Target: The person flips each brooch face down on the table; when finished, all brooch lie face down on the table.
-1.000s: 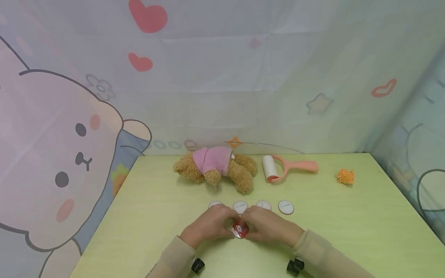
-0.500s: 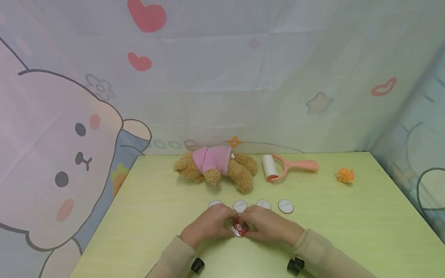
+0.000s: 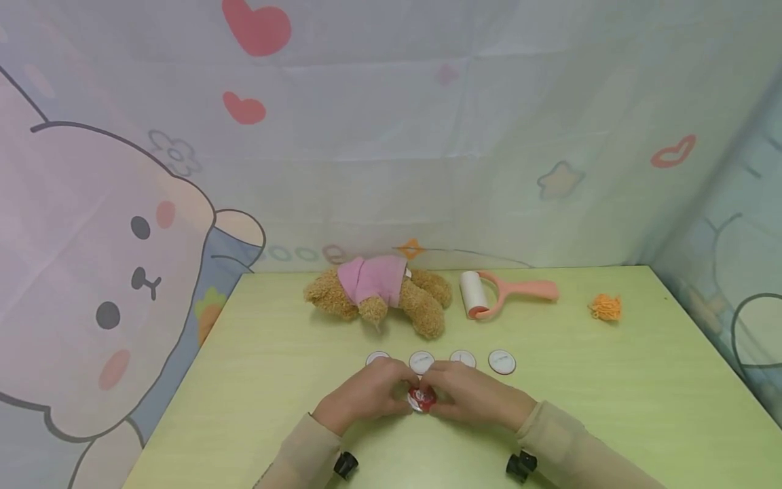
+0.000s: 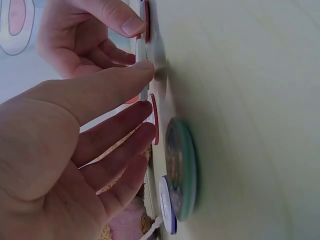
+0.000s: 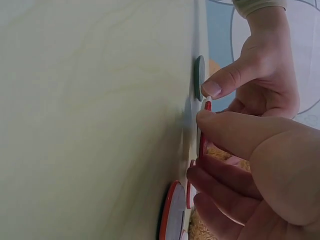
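Observation:
Both hands meet over a round red-and-white button badge [image 3: 421, 401], near the front of the table. My left hand [image 3: 373, 390] pinches its left edge between thumb and fingers, and my right hand [image 3: 476, 395] pinches the right edge the same way. From the right wrist the badge [image 5: 202, 140] appears edge-on, tilted up close over the tabletop. Beyond the hands runs a row of several round badges with whitish faces, among them a badge [image 3: 502, 362] at the right end. A green-rimmed badge [image 4: 181, 170] lies near the left hand, and an orange-rimmed badge [image 5: 173, 212] near the right.
Along the back of the table lie a brown plush bear [image 3: 379, 288] in a pink top, a lint roller [image 3: 513, 292] with an orange handle, and a tangle of orange yarn [image 3: 606, 308]. A printed cloth [image 3: 391, 136] hangs behind the table's far edge.
Both hands keep their hold on the red badge in nearly the same spot. Its printed face shows at a slightly different angle. The other things have not moved.

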A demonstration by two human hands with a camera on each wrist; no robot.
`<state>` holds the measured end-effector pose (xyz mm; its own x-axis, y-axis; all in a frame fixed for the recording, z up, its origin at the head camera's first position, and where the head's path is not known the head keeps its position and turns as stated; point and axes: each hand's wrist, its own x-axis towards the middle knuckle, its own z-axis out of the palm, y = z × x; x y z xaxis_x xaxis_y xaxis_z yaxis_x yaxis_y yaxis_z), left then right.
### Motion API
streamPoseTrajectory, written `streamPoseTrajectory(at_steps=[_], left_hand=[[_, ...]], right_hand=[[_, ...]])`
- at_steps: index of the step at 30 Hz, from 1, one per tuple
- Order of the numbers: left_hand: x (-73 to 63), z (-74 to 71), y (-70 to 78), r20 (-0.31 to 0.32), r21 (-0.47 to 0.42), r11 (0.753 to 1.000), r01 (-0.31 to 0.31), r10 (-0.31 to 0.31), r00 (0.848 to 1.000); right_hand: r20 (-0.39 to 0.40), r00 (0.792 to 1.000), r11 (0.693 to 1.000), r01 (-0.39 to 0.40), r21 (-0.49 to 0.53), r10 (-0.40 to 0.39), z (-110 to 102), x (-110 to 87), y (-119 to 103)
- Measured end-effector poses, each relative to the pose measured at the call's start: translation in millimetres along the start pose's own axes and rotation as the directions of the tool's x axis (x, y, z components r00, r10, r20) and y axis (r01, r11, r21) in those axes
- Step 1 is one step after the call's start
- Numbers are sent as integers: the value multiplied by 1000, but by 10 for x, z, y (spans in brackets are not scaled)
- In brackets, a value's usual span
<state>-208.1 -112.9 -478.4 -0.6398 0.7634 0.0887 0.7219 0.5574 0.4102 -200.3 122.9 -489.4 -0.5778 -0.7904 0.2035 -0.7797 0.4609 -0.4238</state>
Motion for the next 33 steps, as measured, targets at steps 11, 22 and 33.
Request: streamPoseTrajectory(at_steps=[11,22,33], left_hand=[[-15,-41,-19,-45,-85,996,9,-13,999],[-35,-80,8,-67,-188,981,42,-55,996],[-45,-86,0,-83,-205,978,28,-46,996]], right_hand=[[-50,999,998,7,68,-4,-18,-7,58],[-138,987,995,90,50,-82,-31,-16,90],[-156,983,989,111,100,-95,-30,-35,137]])
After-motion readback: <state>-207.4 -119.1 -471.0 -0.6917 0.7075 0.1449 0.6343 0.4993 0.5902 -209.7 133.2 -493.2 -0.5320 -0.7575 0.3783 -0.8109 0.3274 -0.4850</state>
